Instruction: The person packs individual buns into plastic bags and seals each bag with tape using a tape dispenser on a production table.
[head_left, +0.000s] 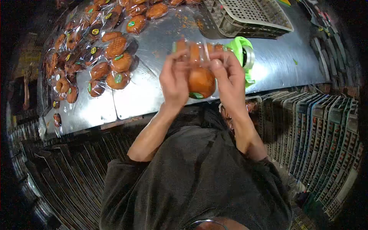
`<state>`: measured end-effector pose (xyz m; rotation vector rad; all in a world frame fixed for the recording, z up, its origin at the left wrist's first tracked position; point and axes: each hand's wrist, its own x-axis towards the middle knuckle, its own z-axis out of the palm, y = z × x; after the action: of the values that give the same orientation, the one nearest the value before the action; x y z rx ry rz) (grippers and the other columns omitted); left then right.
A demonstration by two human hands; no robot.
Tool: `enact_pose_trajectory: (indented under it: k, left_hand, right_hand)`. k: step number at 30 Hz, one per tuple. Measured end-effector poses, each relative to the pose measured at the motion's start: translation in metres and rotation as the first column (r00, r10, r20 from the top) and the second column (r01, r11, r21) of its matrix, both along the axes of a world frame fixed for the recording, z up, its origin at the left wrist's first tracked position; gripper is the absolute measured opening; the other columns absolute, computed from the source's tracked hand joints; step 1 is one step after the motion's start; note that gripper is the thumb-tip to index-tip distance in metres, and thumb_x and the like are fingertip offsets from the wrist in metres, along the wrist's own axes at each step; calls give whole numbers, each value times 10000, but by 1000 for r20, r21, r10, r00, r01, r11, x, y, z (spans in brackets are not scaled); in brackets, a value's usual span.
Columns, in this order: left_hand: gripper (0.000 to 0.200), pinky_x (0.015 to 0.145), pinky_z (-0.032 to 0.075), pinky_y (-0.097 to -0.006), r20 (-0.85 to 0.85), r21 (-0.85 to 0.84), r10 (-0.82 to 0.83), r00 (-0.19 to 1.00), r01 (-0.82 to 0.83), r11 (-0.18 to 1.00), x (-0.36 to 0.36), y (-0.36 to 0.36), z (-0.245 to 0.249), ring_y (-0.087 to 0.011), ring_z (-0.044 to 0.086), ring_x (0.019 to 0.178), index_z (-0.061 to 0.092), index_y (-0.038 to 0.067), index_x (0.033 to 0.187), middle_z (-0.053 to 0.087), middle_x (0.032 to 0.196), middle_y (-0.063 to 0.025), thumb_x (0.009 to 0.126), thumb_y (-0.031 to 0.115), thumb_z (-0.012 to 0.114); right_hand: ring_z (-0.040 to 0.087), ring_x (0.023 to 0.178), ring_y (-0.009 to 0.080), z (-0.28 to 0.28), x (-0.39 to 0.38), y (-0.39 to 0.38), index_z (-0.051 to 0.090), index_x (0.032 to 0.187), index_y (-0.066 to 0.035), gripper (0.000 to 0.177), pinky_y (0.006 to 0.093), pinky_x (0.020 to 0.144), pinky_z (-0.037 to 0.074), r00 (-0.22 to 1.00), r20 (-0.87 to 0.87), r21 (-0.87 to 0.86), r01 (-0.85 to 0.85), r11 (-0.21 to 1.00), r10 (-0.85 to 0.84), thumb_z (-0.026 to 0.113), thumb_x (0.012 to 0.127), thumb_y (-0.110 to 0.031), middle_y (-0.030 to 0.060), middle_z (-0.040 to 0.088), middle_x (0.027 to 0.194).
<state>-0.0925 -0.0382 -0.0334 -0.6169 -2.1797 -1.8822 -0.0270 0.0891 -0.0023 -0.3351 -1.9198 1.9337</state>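
Observation:
A round brown bun (202,80) in a clear plastic bag, with a green sticker at its lower edge, hangs between my hands over the table's front edge. My left hand (174,78) is closed on the bag's left side, its fingertips blurred. On the other side my right hand (230,74) pinches the top of the bag between thumb and fingers. More wrapped buns lie just beyond my fingers, partly hidden. Close to my right hand stands a bright green tape dispenser (237,45) with a pale roll.
Many bagged buns and ring-shaped pastries (116,47) cover the left of the metal table (147,82). A grey plastic crate (257,26) sits at the back right. Stacked crates (306,126) stand below the table on the right, and dark slatted ones (76,165) on the left.

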Motion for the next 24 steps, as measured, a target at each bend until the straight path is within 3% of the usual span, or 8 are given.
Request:
enact_pose_trajectory:
  k: [2,5,9,16,18,21,23,24]
  left_hand:
    - [328,813,472,-317,-318,-61,-3,948,-18,998,19,14,7,-175,583,852,622,-47,982,630,894,-90,1011,254,495]
    - [334,794,468,-299,255,257,-2,967,-66,964,48,18,20,-141,579,826,632,-42,945,635,856,-64,1016,245,478]
    - [380,606,412,-236,69,178,122,990,-133,975,62,32,24,-88,509,662,609,-13,858,602,761,-42,1029,284,445]
    - [252,690,449,-269,476,100,-81,876,37,994,78,31,46,-111,538,740,574,-18,961,562,801,-63,1013,202,463]
    - [215,827,431,-317,-88,130,147,985,-135,982,69,44,22,-163,528,894,512,-24,1080,534,977,-112,992,171,483]
    - [501,1064,301,-418,-660,420,271,701,45,907,78,60,16,-308,423,1228,367,-47,1291,438,1276,-189,913,180,606]
    - [618,1047,336,-395,-438,27,51,898,-43,999,106,57,29,-297,434,1240,305,-39,1357,430,1321,-196,895,180,652]
    - [502,958,423,-336,-195,129,28,980,-3,992,113,63,35,-231,548,1093,437,-47,1282,548,1227,-176,884,140,679]
  right_hand:
    - [589,877,150,-4,10,2,607,964,7,176,287,806,468,980,-179,155,111,982,-82,581,944,-166,65,651,918]
    - [602,829,129,-11,25,30,616,930,-7,218,280,778,477,984,-138,17,115,993,-111,552,977,-210,58,657,926]
    - [633,819,165,3,44,35,541,980,-13,227,310,762,513,955,-287,-197,19,980,-76,480,1013,-229,107,650,914]
    - [658,766,261,9,59,44,407,1045,-58,182,394,748,553,923,-380,-268,-49,962,-58,370,1041,-236,179,644,866]
    - [667,756,297,6,61,45,393,1051,-67,180,418,744,563,933,-354,-240,-15,971,-73,362,1043,-244,211,655,862]
    - [646,772,246,6,58,40,417,1027,-61,198,368,750,537,930,-342,-276,37,961,-134,384,1040,-256,179,656,857]
    - [599,807,137,24,64,31,463,989,-47,225,289,764,485,934,-348,-448,-83,890,-88,420,1035,-263,75,642,849]
    - [587,837,145,19,59,32,521,984,-37,200,281,780,467,910,-406,-365,-82,927,-79,476,1016,-230,67,637,892]
